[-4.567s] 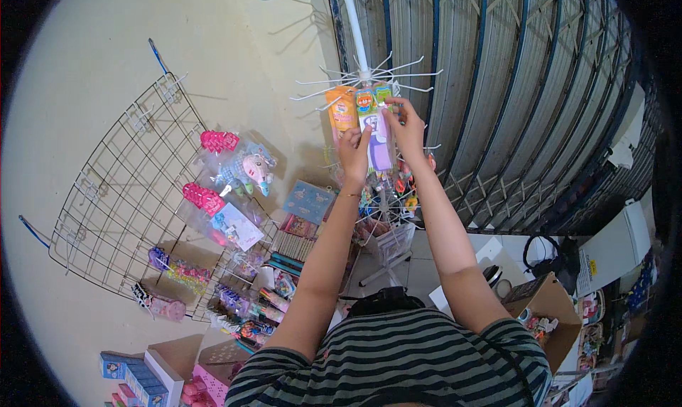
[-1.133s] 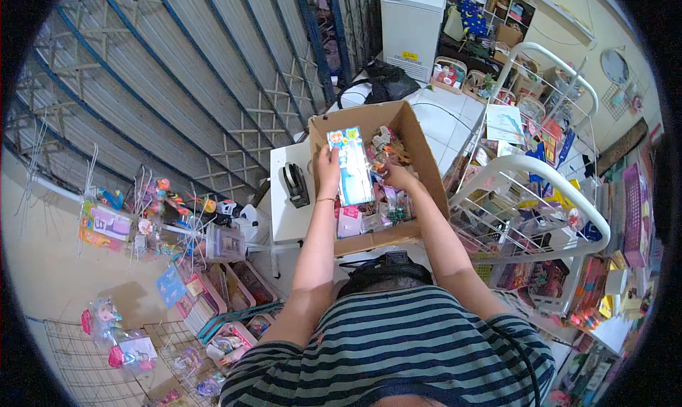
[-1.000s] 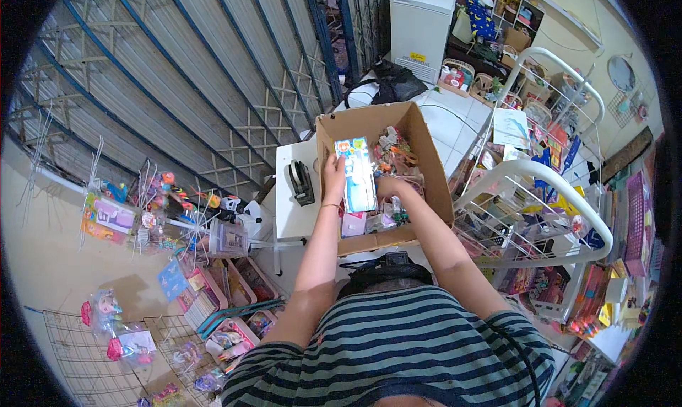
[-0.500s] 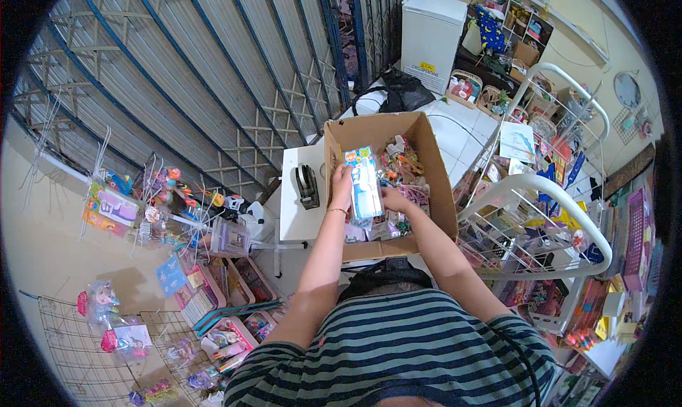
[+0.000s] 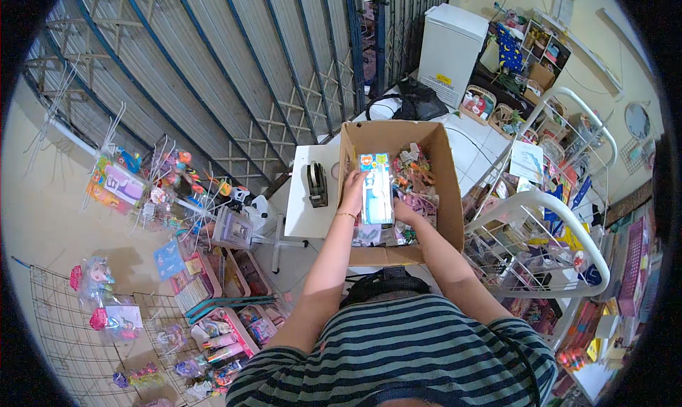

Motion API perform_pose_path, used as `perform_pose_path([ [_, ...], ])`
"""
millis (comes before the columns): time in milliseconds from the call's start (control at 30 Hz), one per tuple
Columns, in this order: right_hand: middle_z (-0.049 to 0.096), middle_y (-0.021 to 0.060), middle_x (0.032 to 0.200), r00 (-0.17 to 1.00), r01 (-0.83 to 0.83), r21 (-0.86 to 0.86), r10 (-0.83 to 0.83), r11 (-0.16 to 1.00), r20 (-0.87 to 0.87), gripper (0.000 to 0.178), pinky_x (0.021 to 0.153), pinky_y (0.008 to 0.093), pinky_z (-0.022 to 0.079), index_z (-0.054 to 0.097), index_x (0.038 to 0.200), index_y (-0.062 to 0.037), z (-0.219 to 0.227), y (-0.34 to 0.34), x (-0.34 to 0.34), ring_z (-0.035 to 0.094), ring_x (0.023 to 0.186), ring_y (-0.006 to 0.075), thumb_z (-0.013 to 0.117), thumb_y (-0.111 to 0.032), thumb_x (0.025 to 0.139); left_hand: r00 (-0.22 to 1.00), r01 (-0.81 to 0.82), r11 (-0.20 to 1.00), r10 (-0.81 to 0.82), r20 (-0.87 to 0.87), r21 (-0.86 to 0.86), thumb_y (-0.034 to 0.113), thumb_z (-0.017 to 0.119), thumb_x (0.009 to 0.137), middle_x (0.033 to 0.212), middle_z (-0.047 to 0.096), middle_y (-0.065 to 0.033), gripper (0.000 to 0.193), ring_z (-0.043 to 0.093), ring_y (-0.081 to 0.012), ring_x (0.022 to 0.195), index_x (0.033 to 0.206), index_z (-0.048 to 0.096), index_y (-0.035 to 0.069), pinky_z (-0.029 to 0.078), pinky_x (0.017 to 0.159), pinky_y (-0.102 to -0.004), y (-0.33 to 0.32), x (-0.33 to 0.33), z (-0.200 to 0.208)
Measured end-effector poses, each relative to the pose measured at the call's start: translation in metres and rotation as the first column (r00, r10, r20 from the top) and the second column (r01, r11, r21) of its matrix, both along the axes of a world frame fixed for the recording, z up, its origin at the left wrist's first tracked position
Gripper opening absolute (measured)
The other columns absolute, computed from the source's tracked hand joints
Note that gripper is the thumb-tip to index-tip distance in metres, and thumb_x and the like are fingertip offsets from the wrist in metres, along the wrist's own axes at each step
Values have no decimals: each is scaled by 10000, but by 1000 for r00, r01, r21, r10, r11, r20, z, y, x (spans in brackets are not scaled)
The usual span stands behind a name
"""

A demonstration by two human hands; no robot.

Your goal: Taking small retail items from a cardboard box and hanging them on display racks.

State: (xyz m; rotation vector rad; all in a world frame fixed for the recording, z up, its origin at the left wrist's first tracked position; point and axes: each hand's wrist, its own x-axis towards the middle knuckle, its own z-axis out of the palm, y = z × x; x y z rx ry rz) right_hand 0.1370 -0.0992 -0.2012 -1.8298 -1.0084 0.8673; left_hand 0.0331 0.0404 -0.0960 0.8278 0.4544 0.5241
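A flat blue-and-white package (image 5: 377, 194) with cartoon figures along its top stands tilted over the open cardboard box (image 5: 408, 255). My left hand (image 5: 353, 189) is closed on its left edge, thumb over the front and the other fingers out of sight behind. Close to the package's lower right edge is my right hand (image 5: 405, 212); its fingers are hidden, and I cannot tell whether they grip it. Inside the box lie many small wrapped items (image 5: 413, 171) in mixed colours.
A black tape dispenser (image 5: 317, 184) sits on a white tabletop (image 5: 302, 218) left of the box. To the right stands a white wire rack (image 5: 540, 282) full of goods. Pink baskets (image 5: 245, 334) and a wire grid (image 5: 64, 329) are at lower left. A folding metal gate (image 5: 213, 73) closes the far left.
My view has shifted, so the box, table and rack appear somewhat displaced. The package stays in my left hand and faces me more upright. My right hand remains beside its lower right edge.
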Motion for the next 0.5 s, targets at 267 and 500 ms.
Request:
perform_pose_path([
  [267,623,212,851,988,83,-310,-119,947,-98,341,701,377,484,617,979,-31,64,28,32,615,817,322,595,-248,716,1000,12,997,-14,27,79,160,566,829,918,562,-67,204,544,-138,835,962,510,15,434,740,-251,14,5,-10],
  [500,581,189,996,786,375,-101,-258,922,562,282,789,409,459,604,982,-49,47,39,94,572,892,348,575,-134,715,984,-38,980,71,-164,198,162,564,840,922,556,-58,233,533,-123,842,1008,505,11,424,741,-242,-1,12,-8],
])
